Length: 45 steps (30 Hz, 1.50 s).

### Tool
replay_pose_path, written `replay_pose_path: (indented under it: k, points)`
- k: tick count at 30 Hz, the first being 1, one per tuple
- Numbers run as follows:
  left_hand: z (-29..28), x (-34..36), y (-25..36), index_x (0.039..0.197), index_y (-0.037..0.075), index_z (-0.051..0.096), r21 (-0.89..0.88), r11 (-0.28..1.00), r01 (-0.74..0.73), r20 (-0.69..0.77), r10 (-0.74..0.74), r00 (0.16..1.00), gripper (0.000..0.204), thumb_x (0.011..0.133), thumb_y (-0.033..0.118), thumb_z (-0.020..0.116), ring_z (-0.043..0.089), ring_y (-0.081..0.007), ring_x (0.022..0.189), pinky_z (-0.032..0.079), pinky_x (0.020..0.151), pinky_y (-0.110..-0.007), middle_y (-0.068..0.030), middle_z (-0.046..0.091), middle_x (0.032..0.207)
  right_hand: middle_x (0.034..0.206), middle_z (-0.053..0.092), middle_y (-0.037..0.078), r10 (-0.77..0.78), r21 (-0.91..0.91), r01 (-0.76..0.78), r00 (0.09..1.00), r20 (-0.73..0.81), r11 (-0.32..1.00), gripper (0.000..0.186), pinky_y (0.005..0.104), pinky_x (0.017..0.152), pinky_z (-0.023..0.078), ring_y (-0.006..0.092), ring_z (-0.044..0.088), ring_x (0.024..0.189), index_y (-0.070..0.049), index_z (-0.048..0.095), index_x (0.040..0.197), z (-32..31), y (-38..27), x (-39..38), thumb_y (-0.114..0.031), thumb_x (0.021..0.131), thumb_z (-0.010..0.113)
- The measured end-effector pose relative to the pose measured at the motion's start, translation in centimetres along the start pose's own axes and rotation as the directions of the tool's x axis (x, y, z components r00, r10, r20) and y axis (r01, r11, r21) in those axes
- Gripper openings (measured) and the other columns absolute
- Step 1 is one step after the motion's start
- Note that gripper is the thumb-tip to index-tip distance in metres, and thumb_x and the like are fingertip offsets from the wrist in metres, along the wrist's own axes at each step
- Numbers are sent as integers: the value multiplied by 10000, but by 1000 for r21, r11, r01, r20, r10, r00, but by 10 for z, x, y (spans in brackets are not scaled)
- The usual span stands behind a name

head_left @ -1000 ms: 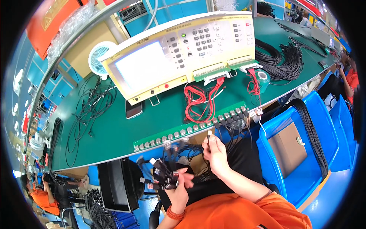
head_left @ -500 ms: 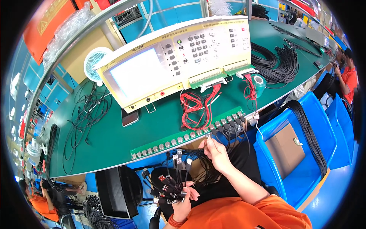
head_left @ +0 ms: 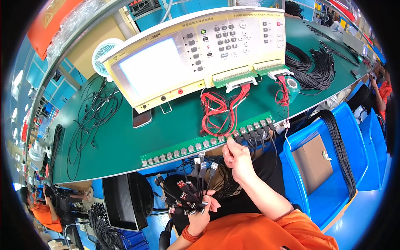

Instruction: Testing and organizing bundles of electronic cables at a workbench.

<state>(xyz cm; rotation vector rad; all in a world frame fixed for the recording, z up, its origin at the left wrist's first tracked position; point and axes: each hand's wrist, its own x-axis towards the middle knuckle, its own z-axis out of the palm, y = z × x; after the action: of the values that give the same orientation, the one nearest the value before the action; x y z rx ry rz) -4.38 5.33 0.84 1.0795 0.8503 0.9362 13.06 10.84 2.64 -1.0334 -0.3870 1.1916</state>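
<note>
My left hand (head_left: 201, 217) is closed round a bundle of black USB cables (head_left: 191, 195), their metal plugs fanned out above the fist, a few with red inserts. My right hand (head_left: 241, 161) is pinched at the front edge of a long green socket board (head_left: 185, 151). Its fingertips meet one of the sockets and mostly cover the USB plug between them. Just right of those fingertips, several black USB plugs (head_left: 252, 134) sit in the board's sockets, cables hanging down toward my lap. The sockets to the left hold no plugs.
Behind the board stands a cream cable tester (head_left: 152, 71) with red wires (head_left: 214, 114) running from it. A phone (head_left: 142, 118) and loose black cables (head_left: 98, 110) lie on the green table (head_left: 121, 150). Blue bins (head_left: 300, 183) stand at right, a black tray (head_left: 123, 202) at lower left.
My right hand has raised the plug from just in front of the board up to a socket. My left hand keeps its bundle. The whole view has shifted slightly.
</note>
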Motion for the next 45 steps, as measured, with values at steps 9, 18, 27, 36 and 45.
replay_pose_path:
  k: [9, 18, 27, 36, 45]
  points:
    - [9, 5, 2, 1062, -51, 518, 77, 997, -12, -4, 12, 1000, 230, 919, 126, 479, 506, -71, 552, 408, 516, -194, -79, 609, 709, 1044, 574, 168, -732, -797, 603, 526, 434, -39, 334, 361, 800, 459, 321, 554, 942, 23, 545, 1076, -3, -17, -68, -168, 805, 590]
    - [0, -1, -2, 1040, -23, 566, 258, 945, -202, -197, 256, 946, 193, 893, 61, 473, 552, -125, 676, 449, 634, -255, -90, 624, 880, 681, 514, -3, 190, 292, -206, 978, 84, 934, 277, 249, 562, 438, 94, 488, 576, -52, 528, 903, 9, 19, -45, -304, 948, 423]
    - [-13, -15, 0, 1098, -41, 448, 54, 986, -158, -167, 165, 972, 283, 943, 195, 426, 441, -91, 454, 361, 456, -201, -78, 581, 661, 546, 470, 31, -443, -694, 368, 893, 78, 619, 379, 268, 514, 407, 107, 482, 523, 3, 562, 835, 3, 28, -17, -277, 966, 343]
    - [-9, -11, 0, 1006, -33, 501, 105, 993, -59, -122, 72, 990, 272, 938, 225, 444, 485, -85, 513, 393, 507, -202, -96, 614, 737, 530, 461, -33, -54, -142, 56, 998, 23, 988, 508, 196, 432, 270, 46, 372, 461, -17, 613, 743, 3, 23, -10, -383, 962, 336]
    - [-11, -8, -4, 1016, -29, 502, 113, 993, -27, -85, 37, 996, 276, 946, 227, 426, 492, -77, 530, 415, 511, -203, -80, 617, 744, 526, 454, 2, -157, -101, 151, 986, -58, 983, 465, 194, 422, 260, 65, 366, 437, -27, 543, 761, 11, 32, -9, -402, 955, 347]
